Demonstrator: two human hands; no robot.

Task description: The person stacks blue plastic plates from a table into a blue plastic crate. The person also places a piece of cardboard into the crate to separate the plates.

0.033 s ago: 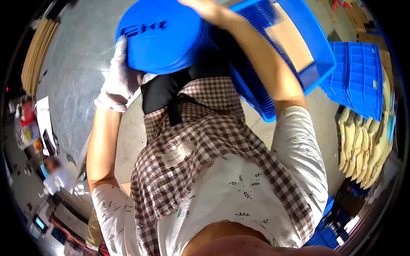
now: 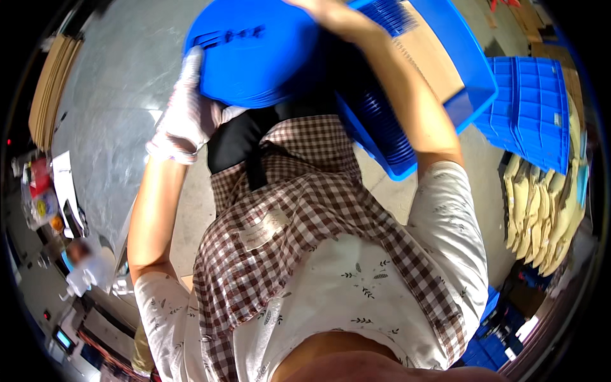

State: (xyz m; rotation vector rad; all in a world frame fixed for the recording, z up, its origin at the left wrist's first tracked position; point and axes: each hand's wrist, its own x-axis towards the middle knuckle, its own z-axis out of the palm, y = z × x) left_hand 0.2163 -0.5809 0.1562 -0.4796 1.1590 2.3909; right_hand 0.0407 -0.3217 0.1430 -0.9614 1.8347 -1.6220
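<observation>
A stack of flat blue round discs with dark raised or cut lettering on top is held in front of me at the far edge of the view. My left hand, in a white knit glove, grips the stack's left side with its thumb on the top face. My right hand, bare, lies at the stack's far right edge; its fingertips are hidden. To the right stands a blue bin holding rows of thin blue discs on edge and a cardboard sheet. My right forearm reaches across the bin.
Right of the bin are blue ribbed crates, with a row of cream-coloured packets below them. Cardboard sheets lean at the far left beyond a grey surface. Another person is at the lower left, blurred.
Both hands and the disc stack have shifted slightly to the right, and the stack's top face shows a little differently. The grip looks the same.
</observation>
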